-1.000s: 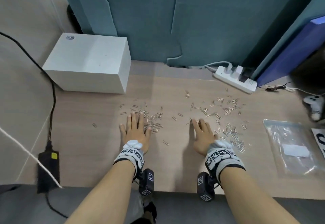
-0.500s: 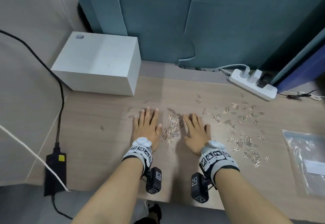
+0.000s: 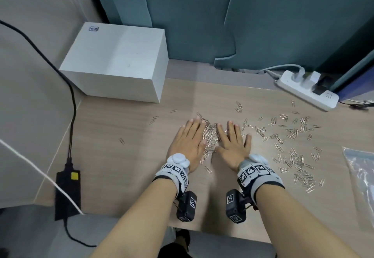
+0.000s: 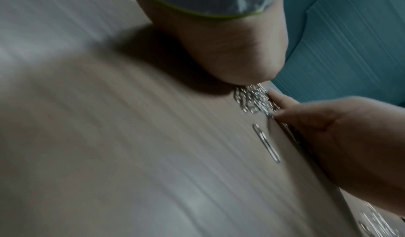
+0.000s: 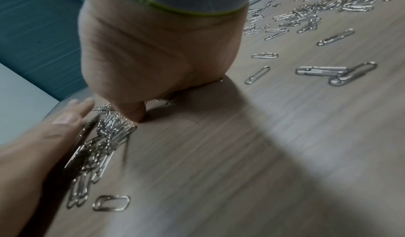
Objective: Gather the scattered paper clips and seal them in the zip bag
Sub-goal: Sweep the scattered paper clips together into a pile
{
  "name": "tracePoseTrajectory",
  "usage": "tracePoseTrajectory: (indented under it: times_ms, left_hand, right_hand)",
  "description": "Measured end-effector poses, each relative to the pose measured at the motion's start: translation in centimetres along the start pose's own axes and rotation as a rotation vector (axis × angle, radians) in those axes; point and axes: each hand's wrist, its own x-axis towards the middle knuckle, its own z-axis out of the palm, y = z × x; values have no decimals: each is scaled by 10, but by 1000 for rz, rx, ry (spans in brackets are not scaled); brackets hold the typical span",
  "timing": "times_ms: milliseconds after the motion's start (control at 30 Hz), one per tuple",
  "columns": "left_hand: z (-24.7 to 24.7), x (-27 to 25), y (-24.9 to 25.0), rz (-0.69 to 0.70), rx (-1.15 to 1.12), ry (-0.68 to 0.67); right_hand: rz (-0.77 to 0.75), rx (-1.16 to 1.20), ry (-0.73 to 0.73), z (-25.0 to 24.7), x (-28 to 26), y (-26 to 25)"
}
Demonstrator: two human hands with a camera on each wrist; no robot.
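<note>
Hands lie flat, fingers straight: left hand (image 3: 187, 145) and right hand (image 3: 232, 146) flank heaped wire clips (image 3: 210, 138) on woodgrain tabletop (image 3: 125, 168); crinkled clear bag (image 3: 362, 168) far right.

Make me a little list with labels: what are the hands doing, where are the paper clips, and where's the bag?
left hand: flat on the table, fingers straight, pressing against the pile's left side
right hand: flat on the table, fingers straight, on the pile's right side
pile of paper clips: bunched between the two hands
loose paper clips: many scattered right of the right hand, a few left of the left hand
zip bag: flat at the table's right edge, untouched
table: wood-look top
</note>
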Motion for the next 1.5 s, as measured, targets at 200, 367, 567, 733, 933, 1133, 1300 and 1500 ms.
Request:
tracePoseTrajectory:
  times_ms: [200, 367, 567, 733, 933, 1133, 1300, 1500]
  left_hand:
    - [-32, -28, -87, -468, 174, 118]
    - [-36, -52, -126, -707, 120, 79]
    - [-26, -24, -91, -502, 51, 132]
    - [-12, 22, -49, -232, 19, 97]
    - [11, 20, 7, 37, 24, -26]
    - [-6, 22, 8, 53, 70, -3]
    - [-7, 41, -9, -118, 34, -19]
    - [18, 40, 48, 91, 23, -67]
  right_hand:
    - [5, 9, 5, 0, -1, -1]
    - [4, -10, 38, 2, 0, -3]
    - [-8, -13, 28, 3, 0, -9]
    - [-10, 16, 50, 3, 3, -3]
    - [-24, 172, 63, -4, -4, 2]
    - [1, 394, 281, -23, -17, 15]
    - [236, 217, 227, -17, -27, 46]
    - [70, 195, 212, -4, -37, 46]
